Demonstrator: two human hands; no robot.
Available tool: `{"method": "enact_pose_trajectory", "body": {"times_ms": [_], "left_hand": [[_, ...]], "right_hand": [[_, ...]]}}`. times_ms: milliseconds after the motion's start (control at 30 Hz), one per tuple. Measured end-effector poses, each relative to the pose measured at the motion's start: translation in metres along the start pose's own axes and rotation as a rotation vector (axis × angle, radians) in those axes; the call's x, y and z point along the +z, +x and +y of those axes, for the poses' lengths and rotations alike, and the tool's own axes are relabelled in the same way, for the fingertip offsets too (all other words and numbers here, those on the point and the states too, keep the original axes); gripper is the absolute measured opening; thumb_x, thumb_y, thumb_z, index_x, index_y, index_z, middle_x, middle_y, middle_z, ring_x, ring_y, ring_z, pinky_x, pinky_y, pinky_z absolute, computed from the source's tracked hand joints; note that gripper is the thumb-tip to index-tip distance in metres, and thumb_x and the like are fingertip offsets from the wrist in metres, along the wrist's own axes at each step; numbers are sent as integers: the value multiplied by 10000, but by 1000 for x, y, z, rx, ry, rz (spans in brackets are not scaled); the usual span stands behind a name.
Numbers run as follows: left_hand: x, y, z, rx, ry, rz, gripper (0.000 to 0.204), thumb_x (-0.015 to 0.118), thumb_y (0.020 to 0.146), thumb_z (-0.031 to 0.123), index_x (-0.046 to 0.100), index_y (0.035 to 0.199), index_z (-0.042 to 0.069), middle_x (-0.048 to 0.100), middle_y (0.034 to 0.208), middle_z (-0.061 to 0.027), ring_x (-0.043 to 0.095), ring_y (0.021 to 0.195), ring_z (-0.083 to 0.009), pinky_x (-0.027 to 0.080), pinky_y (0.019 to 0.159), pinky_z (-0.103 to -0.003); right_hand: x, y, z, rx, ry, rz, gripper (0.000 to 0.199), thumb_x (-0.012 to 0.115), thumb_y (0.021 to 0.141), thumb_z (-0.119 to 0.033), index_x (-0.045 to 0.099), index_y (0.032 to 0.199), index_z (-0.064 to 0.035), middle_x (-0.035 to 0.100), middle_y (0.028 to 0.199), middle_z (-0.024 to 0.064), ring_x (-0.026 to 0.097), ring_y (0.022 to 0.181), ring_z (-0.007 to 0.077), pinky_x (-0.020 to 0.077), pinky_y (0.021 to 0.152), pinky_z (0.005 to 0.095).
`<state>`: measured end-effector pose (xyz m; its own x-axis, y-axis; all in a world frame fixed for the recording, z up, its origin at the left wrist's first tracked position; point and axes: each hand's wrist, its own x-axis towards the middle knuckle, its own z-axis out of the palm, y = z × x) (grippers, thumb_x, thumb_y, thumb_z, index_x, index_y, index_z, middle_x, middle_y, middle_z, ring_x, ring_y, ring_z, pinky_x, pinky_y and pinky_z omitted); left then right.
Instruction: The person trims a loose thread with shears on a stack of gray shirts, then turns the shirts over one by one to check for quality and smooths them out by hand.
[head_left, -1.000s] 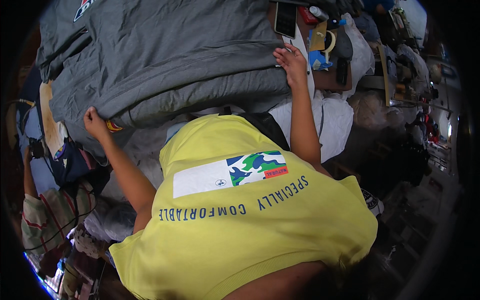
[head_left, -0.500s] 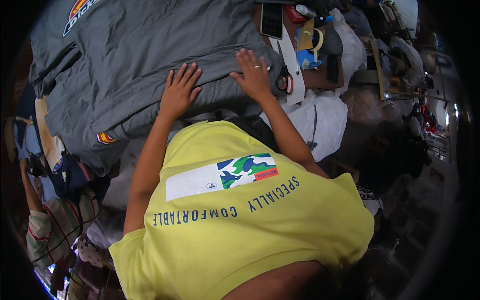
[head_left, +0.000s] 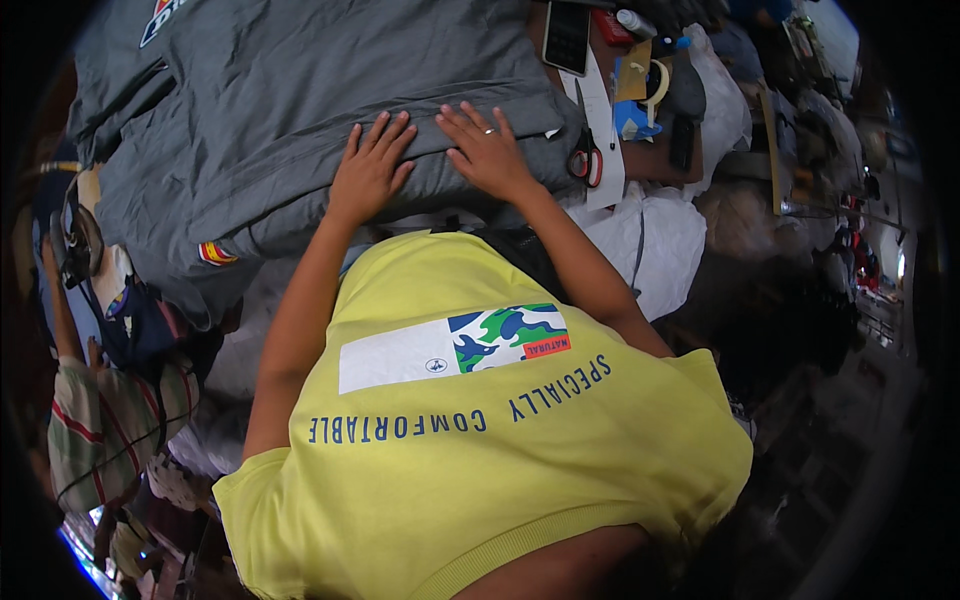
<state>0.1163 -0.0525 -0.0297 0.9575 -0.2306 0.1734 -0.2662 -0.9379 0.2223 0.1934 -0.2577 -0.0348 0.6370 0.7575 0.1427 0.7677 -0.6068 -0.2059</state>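
A dark grey garment (head_left: 300,75) is spread over the table in front of me, in several layers with a long fold along its near edge. My left hand (head_left: 372,168) lies flat on this fold, fingers apart. Beside it on the right, my right hand (head_left: 487,152) rests on the cloth too, its fingers spread and a ring on one of them. Neither hand grips anything. A small white tag (head_left: 552,133) shows at the garment's right end, and a coloured patch (head_left: 215,253) sits near its lower left.
Right of the garment, scissors (head_left: 585,160) lie on white paper (head_left: 606,185), near a phone (head_left: 567,38) and a tape roll (head_left: 655,82). White plastic bags (head_left: 672,250) hang at the table's right edge. At the far left, another person in a striped shirt (head_left: 110,430) works near an iron (head_left: 75,245).
My right hand has moved left along the fold, closer to my left hand. The whole view has shifted slightly, and an iron now shows by the other person's hand.
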Motion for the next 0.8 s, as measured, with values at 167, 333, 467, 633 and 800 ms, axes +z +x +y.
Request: {"method": "enact_pose_trajectory", "body": {"times_ms": [167,333,467,633,800], "left_hand": [[1,-6,1,-29,31,-10,484,443,861,324,340,1303,157,280,1382,-7,245,1279,-197,186,1029,-426],[-4,-32,-6,-186,121,-7,551,423,851,419,313,1323,156,265,1391,-8,221,1289,-200,169,1029,-444],[-15,-65,-24,-375,226,58,620,412,824,507,314,1324,153,259,1394,-7,203,1296,-214,145,1026,-476],[-42,-104,-54,-571,354,131,598,412,825,510,340,1311,169,275,1386,-25,206,1295,-220,128,1015,-511],[-48,-92,-50,-593,422,189,421,485,830,388,487,1177,149,398,1288,-38,324,1221,-219,159,990,-536]], "right_hand": [[2,-7,12,114,-42,39,530,456,832,-411,362,1291,-162,308,1369,-10,275,1264,156,166,1017,494],[3,-8,13,134,-15,40,543,464,830,-420,353,1299,-170,307,1371,-12,268,1269,149,167,1019,489],[4,-8,12,138,-17,42,548,470,830,-418,348,1304,-172,309,1371,-11,275,1266,150,167,1019,486],[3,-8,10,139,-18,49,541,471,830,-417,356,1297,-169,316,1366,2,282,1264,163,171,1017,477],[-4,7,7,122,85,144,411,504,819,-370,491,1167,-151,465,1224,31,406,1152,206,265,948,449]]}}
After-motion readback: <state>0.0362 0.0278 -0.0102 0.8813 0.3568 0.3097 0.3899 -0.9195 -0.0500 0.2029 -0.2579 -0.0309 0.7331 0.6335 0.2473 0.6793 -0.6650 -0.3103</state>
